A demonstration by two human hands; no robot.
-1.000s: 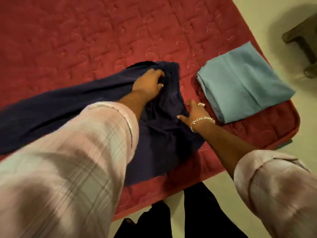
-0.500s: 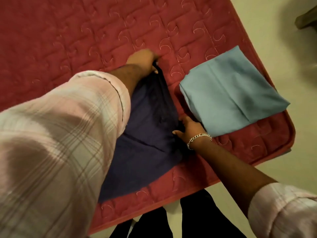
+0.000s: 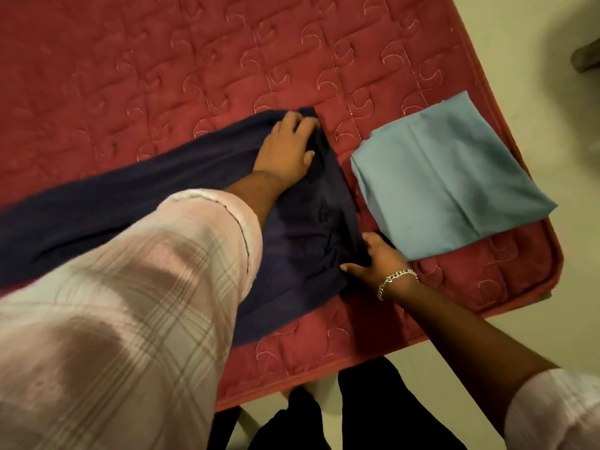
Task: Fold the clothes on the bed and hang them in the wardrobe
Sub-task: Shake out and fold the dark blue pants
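The left hand (image 3: 285, 147) lies flat on the far end of the dark blue cloth (image 3: 302, 228), its fingers (image 3: 303, 125) spread loose at the cloth's top corner. The right hand (image 3: 378, 258) pinches the cloth's near right edge between thumb and fingers. The cloth stretches leftward across the red bed (image 3: 162, 76). Just right of both hands lies a folded light blue cloth (image 3: 448, 180), apart from the dark one.

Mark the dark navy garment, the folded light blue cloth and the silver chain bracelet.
dark navy garment (image 3: 305, 228): head view, wrinkled middle.
folded light blue cloth (image 3: 448, 180): head view, top face.
silver chain bracelet (image 3: 394, 280): head view, links at wrist.
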